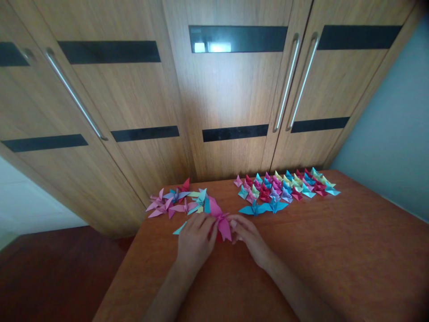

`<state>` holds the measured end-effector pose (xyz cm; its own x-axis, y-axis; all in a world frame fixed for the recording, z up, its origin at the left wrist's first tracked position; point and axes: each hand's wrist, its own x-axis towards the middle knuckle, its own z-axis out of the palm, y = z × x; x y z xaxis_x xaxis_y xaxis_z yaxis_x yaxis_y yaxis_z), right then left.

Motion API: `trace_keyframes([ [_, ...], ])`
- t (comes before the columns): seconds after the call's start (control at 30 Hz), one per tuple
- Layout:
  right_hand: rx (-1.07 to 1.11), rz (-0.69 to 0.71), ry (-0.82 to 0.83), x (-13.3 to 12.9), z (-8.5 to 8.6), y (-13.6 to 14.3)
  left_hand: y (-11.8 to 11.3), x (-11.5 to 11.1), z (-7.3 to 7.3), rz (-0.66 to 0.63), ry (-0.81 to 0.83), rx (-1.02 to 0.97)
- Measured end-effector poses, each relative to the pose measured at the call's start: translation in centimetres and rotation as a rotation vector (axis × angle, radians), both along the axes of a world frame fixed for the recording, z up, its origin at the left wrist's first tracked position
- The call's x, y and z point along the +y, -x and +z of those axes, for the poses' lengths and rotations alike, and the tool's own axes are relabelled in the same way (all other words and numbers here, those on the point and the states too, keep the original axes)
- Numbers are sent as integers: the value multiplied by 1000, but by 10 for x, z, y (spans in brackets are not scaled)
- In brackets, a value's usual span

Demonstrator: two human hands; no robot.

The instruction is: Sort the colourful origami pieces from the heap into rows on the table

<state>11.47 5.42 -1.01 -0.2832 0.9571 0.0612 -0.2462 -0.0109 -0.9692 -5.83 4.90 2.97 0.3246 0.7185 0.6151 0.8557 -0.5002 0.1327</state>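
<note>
A pink paper crane (pixel 224 224) is held between my two hands, just above the table. My left hand (pixel 198 235) is closed on its left side, fingers pinched together. From the right, my right hand (pixel 246 235) pinches the crane's other side between thumb and fingers. Behind my left hand lies a loose group of unfolded-wing cranes, among them a light blue crane (pixel 201 199) and a pink crane (pixel 165 208). Two blue cranes (pixel 264 208) with spread wings lie beyond my right hand. Part of the held crane is hidden by my fingers.
Several small folded cranes (pixel 275 185) in many colours stand in rows at the back right of the brown wooden table (pixel 335 250). A wooden wardrobe (pixel 231 94) with metal handles rises right behind the table. A pale wall (pixel 389 134) borders the right side.
</note>
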Motion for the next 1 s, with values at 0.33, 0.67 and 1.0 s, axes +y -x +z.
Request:
trace_keyframes([
  [0.33, -335, -262, -148, 12, -9, -7, 3, -6, -8, -91, 165, -362],
  [0.67, -339, -78, -148, 5, -4, -6, 1, 0, -19, -242, 734, -675],
  [1.0, -80, 210, 105, -4, 8, -12, 6, -4, -18, -418, 1089, -933],
])
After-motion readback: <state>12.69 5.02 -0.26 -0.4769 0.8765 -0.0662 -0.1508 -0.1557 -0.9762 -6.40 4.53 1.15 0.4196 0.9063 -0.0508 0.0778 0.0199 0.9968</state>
